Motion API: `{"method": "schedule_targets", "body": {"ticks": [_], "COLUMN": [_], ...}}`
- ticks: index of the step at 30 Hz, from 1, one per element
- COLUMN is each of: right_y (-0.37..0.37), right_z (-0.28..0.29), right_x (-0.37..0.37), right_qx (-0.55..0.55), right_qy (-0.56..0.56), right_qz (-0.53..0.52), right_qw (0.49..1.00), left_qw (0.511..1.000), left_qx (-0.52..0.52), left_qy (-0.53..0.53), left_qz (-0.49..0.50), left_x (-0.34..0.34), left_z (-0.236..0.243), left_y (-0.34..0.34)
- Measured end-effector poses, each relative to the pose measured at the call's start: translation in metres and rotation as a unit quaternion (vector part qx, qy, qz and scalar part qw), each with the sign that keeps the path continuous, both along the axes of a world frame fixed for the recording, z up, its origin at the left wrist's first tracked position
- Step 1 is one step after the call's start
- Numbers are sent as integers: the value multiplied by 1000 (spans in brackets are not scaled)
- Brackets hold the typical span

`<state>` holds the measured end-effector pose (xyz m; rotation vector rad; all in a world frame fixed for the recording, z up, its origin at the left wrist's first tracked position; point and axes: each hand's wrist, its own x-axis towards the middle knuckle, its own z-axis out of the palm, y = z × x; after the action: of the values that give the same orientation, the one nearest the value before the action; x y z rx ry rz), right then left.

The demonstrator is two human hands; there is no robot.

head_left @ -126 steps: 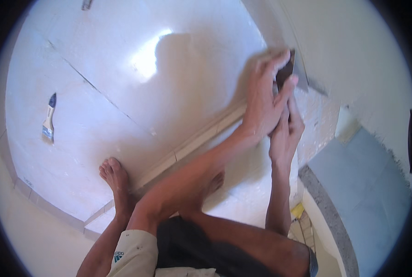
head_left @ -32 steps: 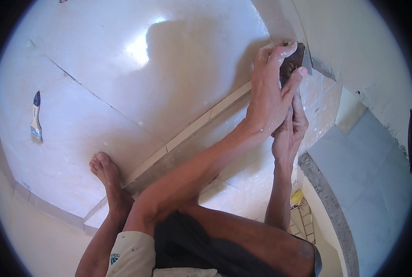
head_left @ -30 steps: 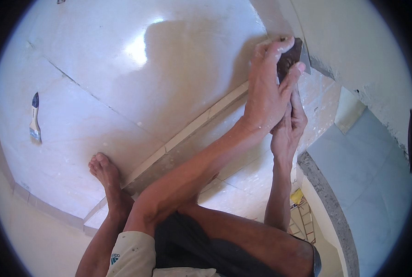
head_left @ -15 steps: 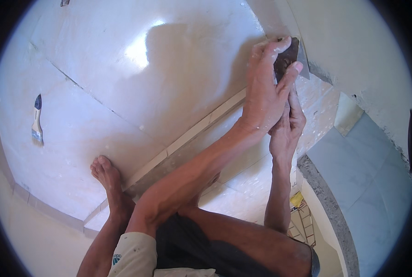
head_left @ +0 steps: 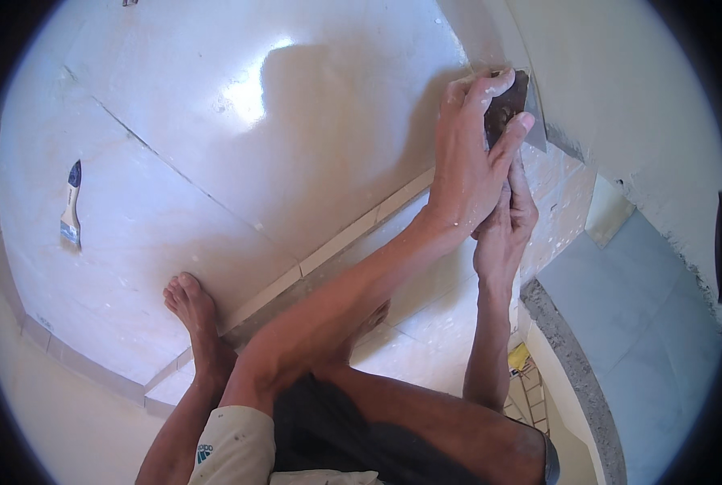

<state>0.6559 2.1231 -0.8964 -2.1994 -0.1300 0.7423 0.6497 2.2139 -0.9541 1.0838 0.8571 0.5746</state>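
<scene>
High on the right, both my hands come together by the foot of the wall. My left hand [head_left: 466, 174] is closed on a dark flat scraper-like tool [head_left: 502, 109], fingers over its upper end and thumb along its near side. A thin grey corner [head_left: 536, 133] shows beside it against the wall; whether it is part of the tool I cannot tell. Just below, my right hand [head_left: 502, 234] has its fingers curled up behind the left wrist. The left hand partly hides what it grips. Pale dust marks both hands.
A paintbrush [head_left: 71, 206] lies on the glossy pale tiles [head_left: 175, 105] at the left. A raised tile edge [head_left: 341, 242] runs diagonally under my left forearm. Bluish tiles [head_left: 635, 299] and a rough cement edge [head_left: 571, 356] are at right. My bare foot [head_left: 189, 299] rests near the edging.
The view has shifted slightly, so the paintbrush and tiles appear a little displaced. Both hands keep nearly the same place and the same grip by the wall.
</scene>
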Motion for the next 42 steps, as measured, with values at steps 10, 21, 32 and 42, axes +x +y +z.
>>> {"method": "schedule_targets", "body": {"ticks": [10, 21, 32, 42], "right_y": [11, 31, 46, 59], "right_z": [-5, -4, -10, -11], "right_x": [5, 4, 3, 6], "right_qx": [12, 32, 47, 64], "right_qy": [-2, -5, 0, 0], "right_qz": [10, 9, 3, 11], "right_qw": [1000, 999, 999, 998], "left_qw": [1000, 999, 998, 998], "left_qx": [-11, 8, 48, 55], "left_qy": [-10, -19, -12, -22], "left_qz": [9, 34, 29, 36], "left_x": [3, 4, 5, 6], "left_z": [-3, -2, -9, -13], "left_y": [8, 22, 40, 52]}}
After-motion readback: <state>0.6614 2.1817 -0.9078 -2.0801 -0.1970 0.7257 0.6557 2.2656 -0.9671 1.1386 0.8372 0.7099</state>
